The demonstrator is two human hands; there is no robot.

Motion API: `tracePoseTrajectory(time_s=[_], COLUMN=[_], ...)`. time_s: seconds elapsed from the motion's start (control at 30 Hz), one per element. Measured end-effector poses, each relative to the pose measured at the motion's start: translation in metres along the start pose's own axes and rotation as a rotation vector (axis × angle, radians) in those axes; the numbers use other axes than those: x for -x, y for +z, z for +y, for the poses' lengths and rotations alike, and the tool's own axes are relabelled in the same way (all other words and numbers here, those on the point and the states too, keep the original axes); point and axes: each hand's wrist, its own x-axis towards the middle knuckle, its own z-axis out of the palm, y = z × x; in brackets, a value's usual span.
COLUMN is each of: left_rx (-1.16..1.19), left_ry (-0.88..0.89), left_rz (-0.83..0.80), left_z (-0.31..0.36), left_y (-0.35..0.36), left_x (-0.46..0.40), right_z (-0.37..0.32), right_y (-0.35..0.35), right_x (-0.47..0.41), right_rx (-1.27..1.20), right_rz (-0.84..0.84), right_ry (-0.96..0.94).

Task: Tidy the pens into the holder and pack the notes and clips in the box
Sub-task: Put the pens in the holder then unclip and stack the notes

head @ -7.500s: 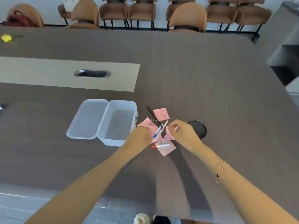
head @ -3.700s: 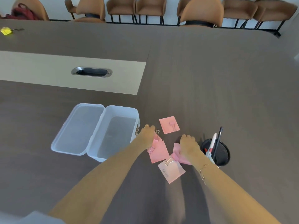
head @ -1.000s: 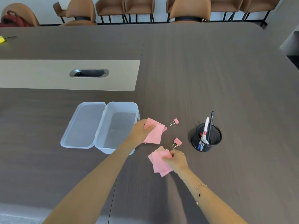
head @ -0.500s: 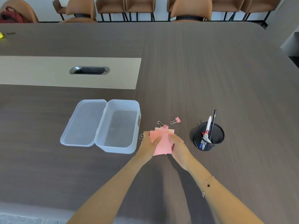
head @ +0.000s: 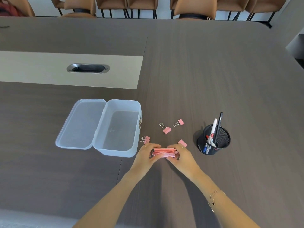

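A stack of pink notes [head: 163,152] stands on edge on the table, pressed between my left hand [head: 145,156] and my right hand [head: 180,156]. The clear plastic box [head: 118,152] sits just to the left with its lid [head: 82,124] folded open and nothing inside. Several pink binder clips lie loose: one [head: 166,129] and another [head: 179,122] beyond the notes, one [head: 145,139] beside the box, one [head: 182,143] by my right fingers. The black mesh holder [head: 212,140] on the right holds several pens [head: 213,130].
The dark wood table [head: 213,76] carries a beige inlay with a metal cable slot [head: 88,68] at the back left. Brown chairs [head: 194,7] line the far edge. The table's right edge curves off at the upper right.
The notes lay flat and fanned under both hands half a second ago; now they are gathered into one stack held upright on its edge. The clips that were hidden under them lie bare.
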Motion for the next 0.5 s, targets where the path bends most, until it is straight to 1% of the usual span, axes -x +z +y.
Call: tracePoseTrajectory(time_s=[0.13,0.23,0.37,0.5], left_rx=[0.026,0.019,0.054,0.062], left_ry=[0.01,0.011,-0.043,-0.053], left_rz=[-0.051,-0.049,-0.071,-0.041], left_z=[0.005,0.005,0.003,0.008], left_y=[0.002,0.003,-0.002,-0.003], left_x=[-0.003,-0.009,-0.015,-0.013], right_z=[0.001,-0.001,0.002,-0.003], right_y=[0.0,-0.003,-0.006,0.001], right_x=[-0.003,-0.004,-0.005,-0.006], right_rx=[-0.076,-0.052,-0.033,-0.027], right_rz=[0.041,0.042,0.037,0.071], right_ry=[0.013,0.002,0.035,0.011])
